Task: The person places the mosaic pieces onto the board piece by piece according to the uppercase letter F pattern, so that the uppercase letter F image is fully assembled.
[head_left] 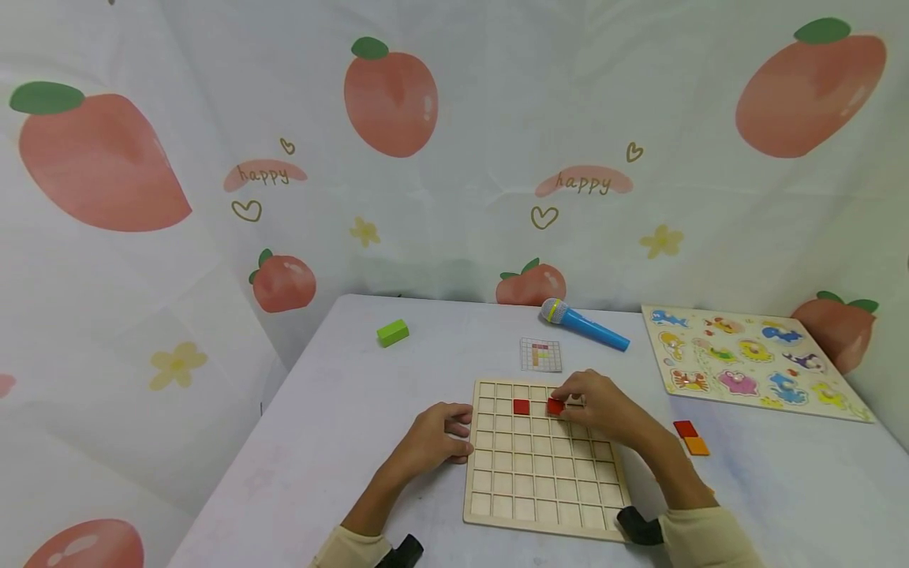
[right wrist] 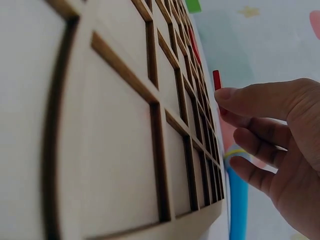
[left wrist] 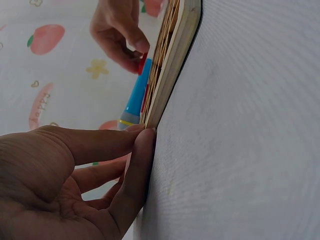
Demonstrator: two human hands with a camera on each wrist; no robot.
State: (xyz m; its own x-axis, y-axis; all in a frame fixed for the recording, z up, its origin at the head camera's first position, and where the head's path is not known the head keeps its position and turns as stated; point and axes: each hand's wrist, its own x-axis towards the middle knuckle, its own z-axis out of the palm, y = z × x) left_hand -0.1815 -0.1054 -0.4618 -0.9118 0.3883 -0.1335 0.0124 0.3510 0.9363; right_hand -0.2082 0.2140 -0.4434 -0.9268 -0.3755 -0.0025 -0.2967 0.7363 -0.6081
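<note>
My right hand (head_left: 596, 404) pinches a red square tile (head_left: 555, 407) between thumb and finger over the upper part of the wooden grid board (head_left: 543, 530). The right wrist view shows this tile (right wrist: 217, 80) upright on its edge, apart from the board. Another red tile (head_left: 521, 407) lies in a cell to its left. At the board's left edge my left hand (head_left: 435, 436) holds the rim with thumb and fingertips. Seen from the left wrist, the thumb (left wrist: 105, 145) and a finger meet at the board's side.
Behind the board lies a small printed grid card (head_left: 541, 355), with a blue toy microphone (head_left: 585, 325) beyond it. A green block (head_left: 393, 333) sits back left. To the right are an animal puzzle board (head_left: 753, 359), a red tile (head_left: 685, 428) and an orange tile (head_left: 697, 446).
</note>
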